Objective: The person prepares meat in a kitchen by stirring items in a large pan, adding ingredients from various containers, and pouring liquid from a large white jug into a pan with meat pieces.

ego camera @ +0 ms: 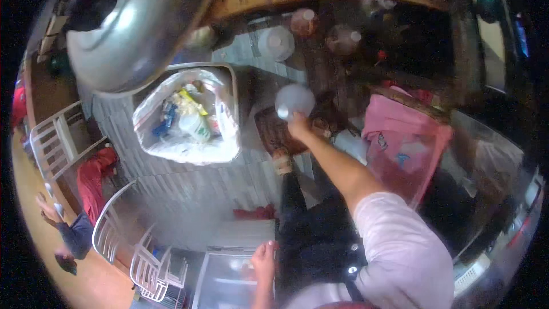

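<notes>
My right hand (299,125) reaches far forward and down, its fingers at the handle or neck of a translucent plastic jug (298,96) with a white cap (283,112). A dark reddish-brown mat (270,128) lies under and beside the jug. My left hand (263,262) is low in the picture with its fingers curled. It is at the edge of a white appliance with a glass panel (231,274); whether it grips that edge is unclear. My sandalled foot (282,161) is just short of the jug.
More capped jugs (276,43) stand further ahead. A lined bin (188,150) of rubbish is to the left on grey plank flooring (150,184). Pink cloth (403,137) hangs at right. White chairs (113,219) and another person (79,231) are at left. A large metal vessel (141,30) looms top left.
</notes>
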A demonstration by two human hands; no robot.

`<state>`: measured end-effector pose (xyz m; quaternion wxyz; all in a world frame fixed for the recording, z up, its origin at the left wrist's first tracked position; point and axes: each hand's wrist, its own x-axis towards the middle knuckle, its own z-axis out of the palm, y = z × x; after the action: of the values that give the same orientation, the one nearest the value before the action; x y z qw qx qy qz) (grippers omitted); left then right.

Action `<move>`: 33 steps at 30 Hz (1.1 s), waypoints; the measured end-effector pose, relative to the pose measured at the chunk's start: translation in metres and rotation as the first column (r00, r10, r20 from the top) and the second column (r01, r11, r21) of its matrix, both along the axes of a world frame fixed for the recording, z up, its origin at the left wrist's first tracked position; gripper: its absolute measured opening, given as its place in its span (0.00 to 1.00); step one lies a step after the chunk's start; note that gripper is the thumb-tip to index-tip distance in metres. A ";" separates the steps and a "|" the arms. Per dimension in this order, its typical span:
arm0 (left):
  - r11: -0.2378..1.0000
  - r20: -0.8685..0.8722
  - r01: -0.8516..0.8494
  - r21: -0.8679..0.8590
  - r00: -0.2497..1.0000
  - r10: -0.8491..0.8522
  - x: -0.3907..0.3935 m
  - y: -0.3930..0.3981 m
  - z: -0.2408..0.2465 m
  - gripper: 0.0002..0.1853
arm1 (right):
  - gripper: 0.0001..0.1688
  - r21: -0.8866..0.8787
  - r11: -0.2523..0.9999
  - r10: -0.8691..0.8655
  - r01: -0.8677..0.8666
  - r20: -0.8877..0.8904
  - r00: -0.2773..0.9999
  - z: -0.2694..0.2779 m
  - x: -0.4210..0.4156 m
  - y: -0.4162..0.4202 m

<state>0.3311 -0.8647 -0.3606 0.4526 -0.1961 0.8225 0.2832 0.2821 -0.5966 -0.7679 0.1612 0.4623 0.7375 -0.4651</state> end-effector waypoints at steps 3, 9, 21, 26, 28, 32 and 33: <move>0.999 0.166 0.013 0.053 0.986 -0.022 -0.014 0.027 -0.045 0.16 | 0.20 0.277 0.948 -0.108 0.160 -0.192 0.975 -0.154 0.037 0.082; 0.993 0.128 0.003 -0.119 0.992 0.012 0.012 0.038 -0.037 0.14 | 0.22 0.266 0.790 -0.473 0.553 -0.309 0.825 -0.119 -0.004 0.130; 0.995 0.215 -0.024 -0.097 0.976 0.045 0.009 0.051 -0.033 0.13 | 0.31 -0.513 0.289 -0.956 0.808 -0.203 0.213 -0.178 0.036 0.349; 0.995 0.114 0.074 -0.074 0.991 -0.065 -0.003 0.050 -0.004 0.11 | 0.28 -0.214 0.467 -0.791 0.858 -0.536 0.296 -0.052 0.024 0.230; 0.998 0.046 0.049 0.042 0.998 -0.051 -0.004 0.044 0.000 0.11 | 0.28 -0.078 0.620 -0.683 0.780 -0.543 0.489 0.029 0.039 0.196; 0.822 -0.402 0.524 0.223 0.817 -0.413 -0.031 0.087 0.051 0.13 | 0.20 0.316 0.940 -0.019 0.127 -0.323 0.946 0.180 0.094 0.117; 0.714 -0.519 0.679 0.172 0.678 -0.520 -0.039 0.097 0.067 0.21 | 0.17 -0.126 0.984 -0.143 0.124 -0.156 0.977 0.287 0.073 0.094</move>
<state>0.2919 -0.7675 -0.2940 0.3528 0.2419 0.8548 0.2939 0.3555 -0.5022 -0.4810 0.0947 0.4606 0.6874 -0.5536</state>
